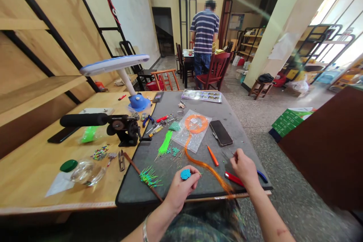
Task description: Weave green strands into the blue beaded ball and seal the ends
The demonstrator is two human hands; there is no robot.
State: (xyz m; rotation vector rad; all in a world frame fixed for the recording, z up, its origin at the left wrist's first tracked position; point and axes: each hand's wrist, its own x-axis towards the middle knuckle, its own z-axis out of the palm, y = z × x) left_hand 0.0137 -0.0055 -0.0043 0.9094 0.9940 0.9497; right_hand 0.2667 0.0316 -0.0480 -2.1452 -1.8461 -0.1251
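My left hand [181, 189] pinches a small blue bead cluster [185, 174] over the near edge of the grey mat [198, 113]. My right hand [244, 167] is closed in a pinch on something thin that I cannot make out, just right of a bundle of orange strands [208, 168]. The strands trail from an orange coil in a clear bag [194, 128]. An orange stick [212, 155] lies between my hands. Red-handled pliers [234, 178] lie under my right wrist. Green strands [165, 144] and loose teal beads [174, 151] lie beyond my left hand.
A black phone [221, 132], a vise [126, 130], a blue desk lamp [133, 83], scissors [121, 160], a glass bowl [85, 172] and a bead tray [202, 95] are on the table. A person in a striped shirt [204, 32] stands far back among chairs.
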